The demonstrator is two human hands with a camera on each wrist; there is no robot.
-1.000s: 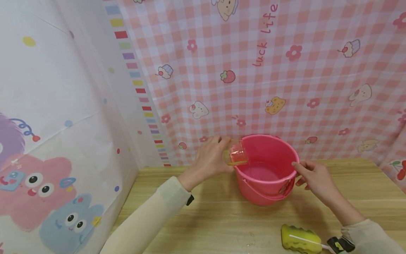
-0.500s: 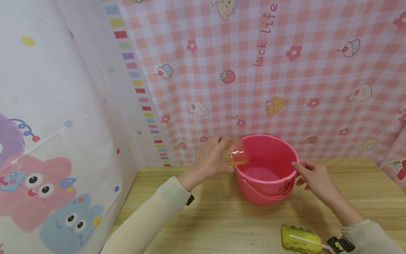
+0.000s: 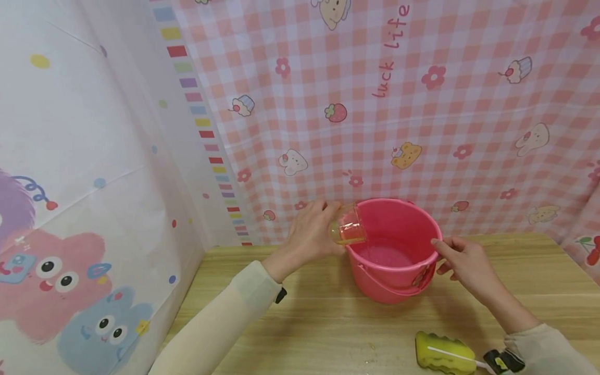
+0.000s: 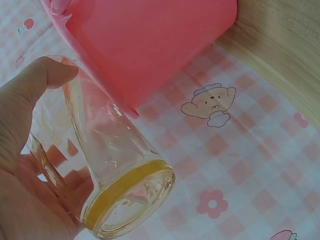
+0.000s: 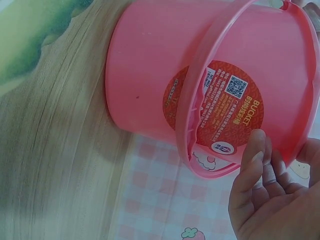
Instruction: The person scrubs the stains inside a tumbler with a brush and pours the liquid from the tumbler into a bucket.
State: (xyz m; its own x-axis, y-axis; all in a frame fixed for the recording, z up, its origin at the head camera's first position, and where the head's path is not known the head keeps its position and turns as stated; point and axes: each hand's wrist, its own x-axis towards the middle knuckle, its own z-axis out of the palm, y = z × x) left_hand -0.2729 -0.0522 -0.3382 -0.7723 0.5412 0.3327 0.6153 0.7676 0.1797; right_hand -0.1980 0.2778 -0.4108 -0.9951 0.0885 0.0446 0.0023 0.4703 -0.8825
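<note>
My left hand (image 3: pixel 310 229) grips a clear, amber-tinted glass cup (image 3: pixel 348 225) tipped on its side, its mouth over the left rim of a pink bucket (image 3: pixel 386 286). In the left wrist view the cup's thick base (image 4: pixel 135 195) with a yellow band faces the camera, and the thumb lies along its side. The bucket stands upright with its bail handle (image 5: pixel 187 120) hanging down in front, across a red round label (image 5: pixel 230 107). On the right, my right hand (image 3: pixel 469 263) pinches the bucket rim, thumb at the edge and fingers curled outside below it.
A yellow-green sponge brush (image 3: pixel 442 353) with a white handle lies near the front right of the wooden table (image 3: pixel 300 323), close to the right sleeve. Small wet spots show left of it. A pink checked cloth (image 3: pixel 356 130) hangs right behind the bucket.
</note>
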